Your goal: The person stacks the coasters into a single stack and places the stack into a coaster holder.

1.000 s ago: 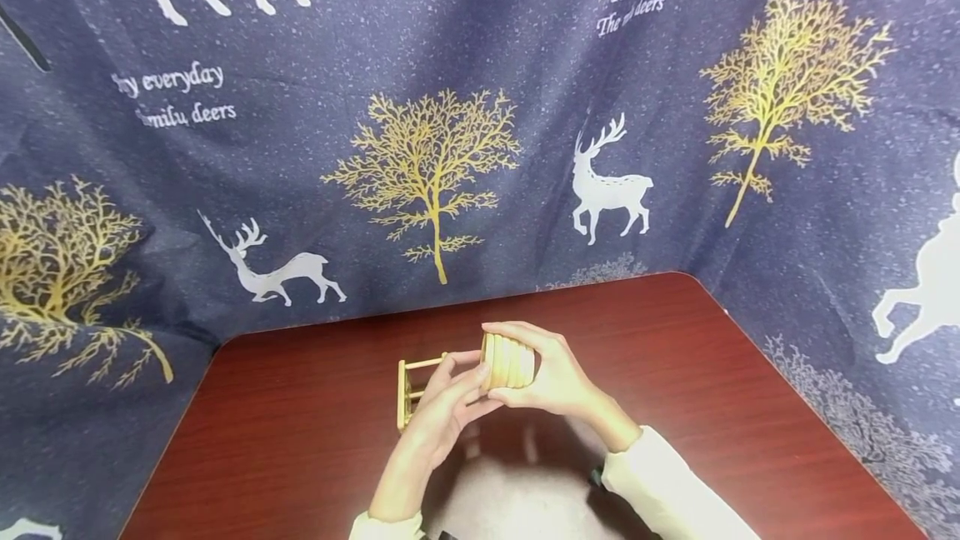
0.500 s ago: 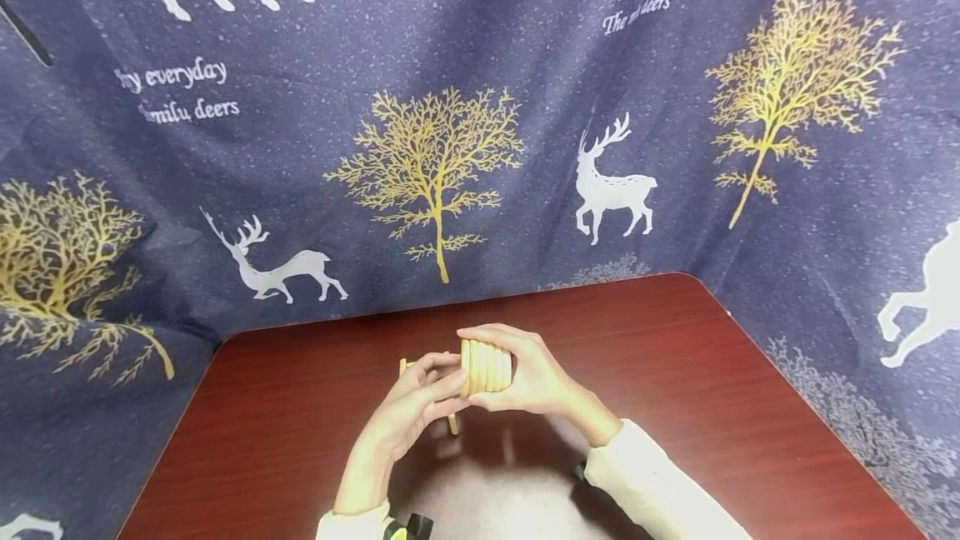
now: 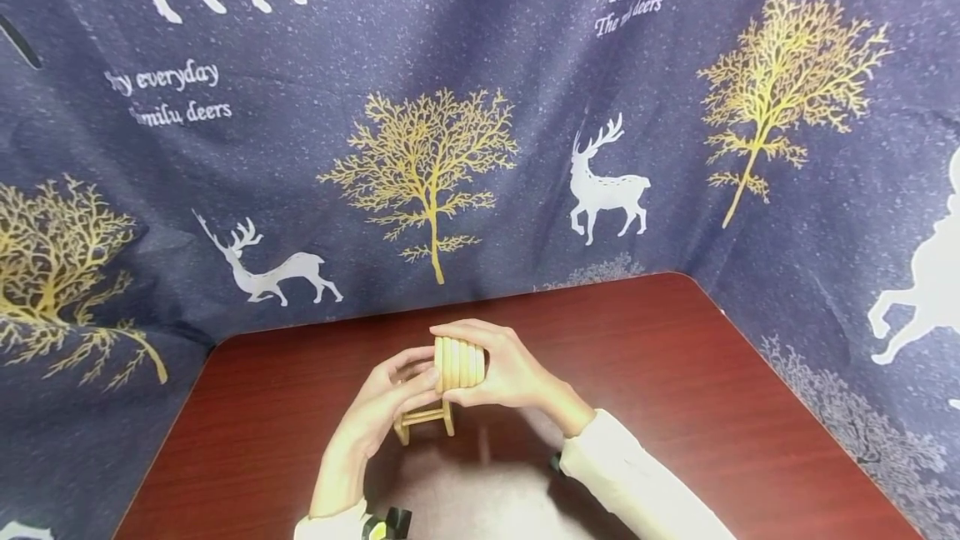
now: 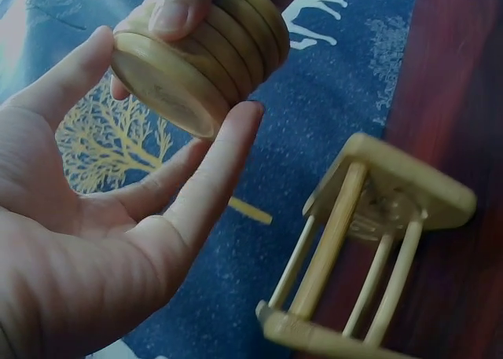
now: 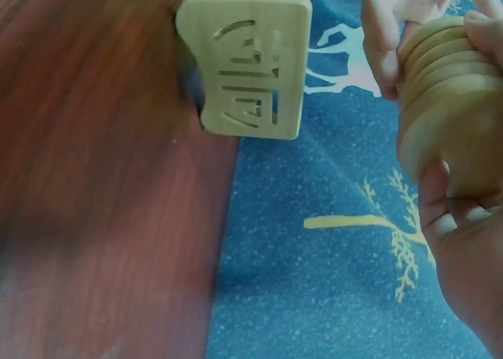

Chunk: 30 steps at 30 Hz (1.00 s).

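Note:
A stack of several round pale wooden coasters is held sideways above the table, between both hands. My right hand grips the stack from its right end, fingers over the top and thumb below. My left hand holds the left end; in the left wrist view its fingertips touch opposite edges of the end coaster. Just below and behind the left hand is a wooden rack with round rods between end plates. Slots are cut in its end plate, seen in the right wrist view.
A reddish-brown table carries the rack. Behind and beside it hangs a dark blue cloth printed with deer and golden trees. A bright glare lies on the table's near part.
Both hands have moved left together with the coaster stack, which stays between them. The rack is now partly covered by the left hand, with its lower rods showing beneath.

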Each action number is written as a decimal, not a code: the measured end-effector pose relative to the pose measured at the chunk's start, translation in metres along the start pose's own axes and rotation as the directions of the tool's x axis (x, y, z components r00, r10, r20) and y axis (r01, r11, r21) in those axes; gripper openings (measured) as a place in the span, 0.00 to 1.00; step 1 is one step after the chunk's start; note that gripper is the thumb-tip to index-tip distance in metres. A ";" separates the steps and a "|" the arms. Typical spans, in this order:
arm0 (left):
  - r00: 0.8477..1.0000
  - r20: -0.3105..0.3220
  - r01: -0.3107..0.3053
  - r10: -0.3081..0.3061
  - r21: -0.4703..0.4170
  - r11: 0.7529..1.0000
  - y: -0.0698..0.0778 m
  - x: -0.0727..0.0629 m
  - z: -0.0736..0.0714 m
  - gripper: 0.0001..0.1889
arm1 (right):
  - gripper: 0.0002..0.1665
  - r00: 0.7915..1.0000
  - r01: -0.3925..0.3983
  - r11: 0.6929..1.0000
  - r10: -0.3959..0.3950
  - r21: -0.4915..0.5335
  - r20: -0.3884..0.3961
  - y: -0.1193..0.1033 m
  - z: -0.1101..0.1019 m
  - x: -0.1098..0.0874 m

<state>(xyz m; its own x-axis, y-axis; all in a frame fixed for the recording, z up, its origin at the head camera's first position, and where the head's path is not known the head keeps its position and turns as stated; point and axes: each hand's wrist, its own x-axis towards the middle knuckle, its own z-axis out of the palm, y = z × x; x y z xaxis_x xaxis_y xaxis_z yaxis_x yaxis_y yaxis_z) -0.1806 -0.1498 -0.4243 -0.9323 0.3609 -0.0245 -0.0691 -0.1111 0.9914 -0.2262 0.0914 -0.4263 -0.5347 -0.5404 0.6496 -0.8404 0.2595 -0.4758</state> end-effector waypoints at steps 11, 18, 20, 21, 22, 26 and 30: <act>0.995 -0.025 -0.094 0.097 0.111 0.989 -0.002 -0.008 -0.030 0.30 | 0.49 0.998 -0.035 0.999 0.034 0.016 0.061 -0.007 0.018 0.022; 0.990 -0.048 -0.121 0.134 0.212 0.970 -0.006 -0.011 -0.044 0.28 | 0.49 0.995 -0.023 0.999 0.027 -0.040 0.096 -0.009 0.026 0.030; 0.989 -0.065 -0.114 0.132 0.233 0.966 -0.007 -0.012 -0.047 0.28 | 0.49 0.994 -0.013 0.998 0.020 -0.061 0.107 -0.009 0.028 0.032; 0.989 -0.069 -0.110 0.130 0.238 0.965 -0.008 -0.012 -0.049 0.28 | 0.49 0.994 -0.006 0.998 0.014 -0.068 0.111 -0.009 0.030 0.033; 0.989 -0.073 -0.107 0.128 0.242 0.964 -0.008 -0.012 -0.050 0.28 | 0.49 0.994 0.001 0.997 0.007 -0.076 0.111 -0.009 0.031 0.034; 0.990 -0.079 -0.097 0.121 0.255 0.962 -0.009 -0.013 -0.055 0.28 | 0.50 0.994 0.027 0.996 -0.017 -0.084 0.109 -0.007 0.035 0.035; 0.990 -0.081 -0.088 0.114 0.271 0.958 -0.011 -0.014 -0.058 0.29 | 0.49 0.993 0.025 0.996 -0.015 -0.090 0.113 -0.006 0.039 0.036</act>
<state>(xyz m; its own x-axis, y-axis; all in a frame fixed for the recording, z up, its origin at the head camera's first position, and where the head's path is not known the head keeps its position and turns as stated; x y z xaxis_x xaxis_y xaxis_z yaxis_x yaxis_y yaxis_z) -0.1878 -0.2071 -0.4424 -0.9596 0.2701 0.0782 0.1122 0.1129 0.9872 -0.2369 0.0391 -0.4235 -0.5086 -0.6314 0.5854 -0.8582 0.3168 -0.4040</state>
